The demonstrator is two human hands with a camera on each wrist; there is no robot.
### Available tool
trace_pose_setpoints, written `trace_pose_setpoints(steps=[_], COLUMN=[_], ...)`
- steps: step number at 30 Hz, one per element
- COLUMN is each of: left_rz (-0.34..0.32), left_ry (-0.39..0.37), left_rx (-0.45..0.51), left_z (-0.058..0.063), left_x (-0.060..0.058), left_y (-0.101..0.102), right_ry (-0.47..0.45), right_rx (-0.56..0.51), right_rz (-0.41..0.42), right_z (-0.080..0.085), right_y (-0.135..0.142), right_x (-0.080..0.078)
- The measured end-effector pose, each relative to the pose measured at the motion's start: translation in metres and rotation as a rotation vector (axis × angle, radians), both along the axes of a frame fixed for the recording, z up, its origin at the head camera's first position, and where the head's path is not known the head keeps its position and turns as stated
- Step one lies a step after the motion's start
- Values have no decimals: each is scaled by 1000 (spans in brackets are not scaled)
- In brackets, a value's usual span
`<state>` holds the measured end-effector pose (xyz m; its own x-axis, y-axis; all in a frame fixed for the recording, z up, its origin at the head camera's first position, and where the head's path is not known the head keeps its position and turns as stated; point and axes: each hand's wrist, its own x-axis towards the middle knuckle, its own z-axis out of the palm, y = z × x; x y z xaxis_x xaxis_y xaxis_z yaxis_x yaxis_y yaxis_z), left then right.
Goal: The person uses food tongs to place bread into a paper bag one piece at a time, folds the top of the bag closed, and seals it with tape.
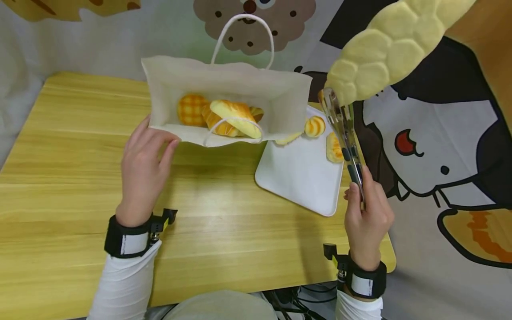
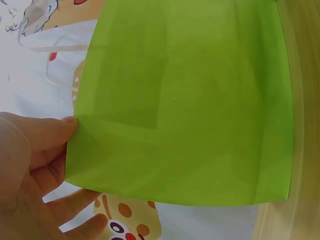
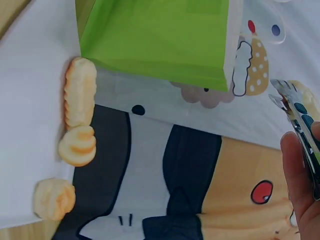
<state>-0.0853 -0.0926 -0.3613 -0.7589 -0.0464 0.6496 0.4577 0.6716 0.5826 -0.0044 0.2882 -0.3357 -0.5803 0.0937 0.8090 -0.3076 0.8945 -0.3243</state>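
Observation:
My left hand [image 1: 146, 164] pinches the near left rim of an upright paper bag [image 1: 224, 73], its thumb on the green outer side [image 2: 175, 125] in the left wrist view. Inside the bag lie a round bread with a grid pattern [image 1: 191, 110], a croissant [image 1: 214, 122], a long bread with a pale top [image 1: 236, 118] and a brown piece partly hidden behind. My right hand [image 1: 368, 218] grips metal tongs [image 1: 347, 151], pointing away from me. At their tips, a large braided bread [image 1: 394, 51] is held up, right of the bag.
Beside the bag, a white tray [image 1: 300, 178] bears a twisted roll [image 1: 314, 126], a small bread [image 1: 334, 149] and a long ridged bread [image 3: 81, 92]. White cord handles [image 1: 244, 17] rise from the bag. A cartoon-printed cloth [image 1: 432, 129] lies beyond the wooden table [image 1: 224, 222].

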Motion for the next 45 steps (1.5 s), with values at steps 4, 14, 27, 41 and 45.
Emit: trace_pose_setpoints(steps=[4,14,27,41,45], left_rz=[2,-16,-22,-26,-34], left_ry=[0,7,31,34,33], left_rx=[-4,-6,-7,4,-5], left_z=[2,2,2,0,0], left_x=[-1,-3,-4,-5,-5], left_y=[1,2,4,6,7], right_ry=[32,38,14,-48,-45], right_rx=[66,188,326,701,746], right_rz=[47,139,202,274,282], right_z=[6,15,24,66,69], right_y=[-1,-11,-11,-22,-29], right_x=[-7,-20,-24,-43,-52])
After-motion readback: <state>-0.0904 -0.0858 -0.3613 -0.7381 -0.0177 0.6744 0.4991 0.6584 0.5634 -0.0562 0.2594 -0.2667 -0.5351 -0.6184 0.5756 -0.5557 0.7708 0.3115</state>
